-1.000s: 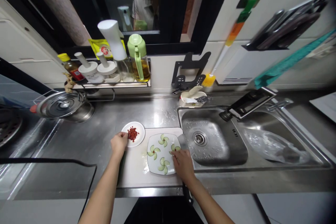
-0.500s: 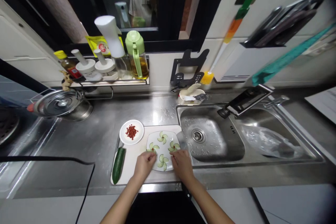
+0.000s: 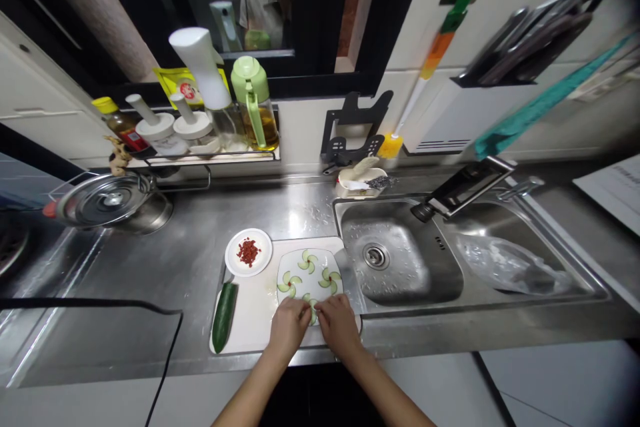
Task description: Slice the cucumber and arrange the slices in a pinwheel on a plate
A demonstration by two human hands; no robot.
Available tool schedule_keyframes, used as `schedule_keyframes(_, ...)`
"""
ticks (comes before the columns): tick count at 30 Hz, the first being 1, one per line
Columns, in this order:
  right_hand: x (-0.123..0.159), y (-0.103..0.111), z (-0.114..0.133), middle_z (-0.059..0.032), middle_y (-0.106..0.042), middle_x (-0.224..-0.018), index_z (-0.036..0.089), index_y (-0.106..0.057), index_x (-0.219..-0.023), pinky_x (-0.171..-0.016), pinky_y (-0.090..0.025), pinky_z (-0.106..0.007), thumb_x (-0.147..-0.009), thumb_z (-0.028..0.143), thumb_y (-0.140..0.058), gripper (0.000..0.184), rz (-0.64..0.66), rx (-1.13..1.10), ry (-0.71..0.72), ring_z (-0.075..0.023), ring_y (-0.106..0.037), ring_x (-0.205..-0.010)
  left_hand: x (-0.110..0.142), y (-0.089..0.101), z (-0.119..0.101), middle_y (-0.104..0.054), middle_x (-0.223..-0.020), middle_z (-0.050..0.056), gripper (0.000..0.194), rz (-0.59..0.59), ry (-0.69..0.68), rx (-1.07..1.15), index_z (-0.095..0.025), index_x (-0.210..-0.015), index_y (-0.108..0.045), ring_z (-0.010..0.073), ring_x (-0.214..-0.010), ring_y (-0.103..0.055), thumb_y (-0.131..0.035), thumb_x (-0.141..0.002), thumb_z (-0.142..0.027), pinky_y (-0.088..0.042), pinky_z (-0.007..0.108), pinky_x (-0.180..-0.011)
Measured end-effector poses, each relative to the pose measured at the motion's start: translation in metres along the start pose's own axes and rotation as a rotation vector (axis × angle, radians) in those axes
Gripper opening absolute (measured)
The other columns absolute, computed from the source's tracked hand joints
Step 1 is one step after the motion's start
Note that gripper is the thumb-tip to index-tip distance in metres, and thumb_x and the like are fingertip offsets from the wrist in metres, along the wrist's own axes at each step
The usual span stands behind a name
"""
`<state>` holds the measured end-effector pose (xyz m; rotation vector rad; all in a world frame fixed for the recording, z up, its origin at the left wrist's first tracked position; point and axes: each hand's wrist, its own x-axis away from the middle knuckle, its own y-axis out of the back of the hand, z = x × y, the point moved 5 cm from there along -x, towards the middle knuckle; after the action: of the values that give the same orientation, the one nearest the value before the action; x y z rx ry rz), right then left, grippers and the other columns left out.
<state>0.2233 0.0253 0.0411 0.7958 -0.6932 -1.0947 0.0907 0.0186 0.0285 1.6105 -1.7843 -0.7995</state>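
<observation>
A white squarish plate (image 3: 309,285) lies on a pale cutting board (image 3: 255,323), carrying several pinwheels of thin cucumber slices (image 3: 307,261) with small red centres. Both hands meet over the pinwheel nearest me and partly cover it. My left hand (image 3: 291,323) has its fingertips pinched together at that pinwheel's left side. Opposite it, my right hand (image 3: 340,325) is closed, fingertips at the slices' right side. Whether either pinch holds a slice or a red bit is hidden. Left of the plate are a cucumber (image 3: 225,317) and a round white dish (image 3: 231,265) of red bits (image 3: 249,252).
To the right is a steel sink (image 3: 415,280) with a plastic bag (image 3: 510,267) in its far basin. A lidded pot (image 3: 150,213) stands at the back left. Bottles and jars, including an oil jug (image 3: 257,107), line a rack. A black cable (image 3: 100,303) crosses the left counter.
Both hands have come closer together and moved toward the near pinwheel, from the left and right pinwheels, which now show uncovered. The whole view has shifted slightly.
</observation>
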Motion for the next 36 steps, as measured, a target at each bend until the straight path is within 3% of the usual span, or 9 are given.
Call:
schedule_keyframes(15, 0.002, -0.012, 0.004, -0.0039, -0.059, -0.084, 0.023, -0.067, -0.092, -0.077, -0.034, -0.03, -0.088, 0.019, -0.045, 0.023, 0.027, 0.02, 0.018, -0.0199, -0.044, -0.089, 0.004, -0.001, 0.0, -0.064, -0.072, 0.004, 0.015, 0.015, -0.02, -0.017, -0.02, -0.077, -0.067, 0.0186, -0.077, -0.057, -0.053, -0.083, -0.021, -0.045, 0.031, -0.072)
schedule_keyframes(25, 0.001, -0.01, 0.005, -0.0036, -0.059, -0.086, 0.023, -0.067, -0.095, -0.078, -0.034, -0.03, -0.087, 0.018, -0.046, 0.023, 0.045, 0.027, 0.004, -0.02, -0.044, -0.09, 0.008, 0.001, 0.006, -0.065, -0.074, 0.005, 0.016, -0.052, -0.091, 0.004, -0.02, -0.081, -0.068, 0.0187, -0.078, -0.057, -0.053, -0.083, -0.02, -0.045, 0.032, -0.073)
schedule_keyframes(36, 0.003, -0.007, 0.006, -0.0044, -0.059, -0.085, 0.023, -0.067, -0.095, -0.079, -0.034, -0.032, -0.087, 0.017, -0.044, 0.025, 0.034, 0.031, 0.023, -0.0201, -0.045, -0.089, 0.007, -0.003, 0.004, -0.064, -0.073, 0.004, 0.017, -0.025, -0.072, -0.04, -0.02, -0.08, -0.068, 0.0183, -0.076, -0.056, -0.052, -0.084, -0.02, -0.045, 0.031, -0.072)
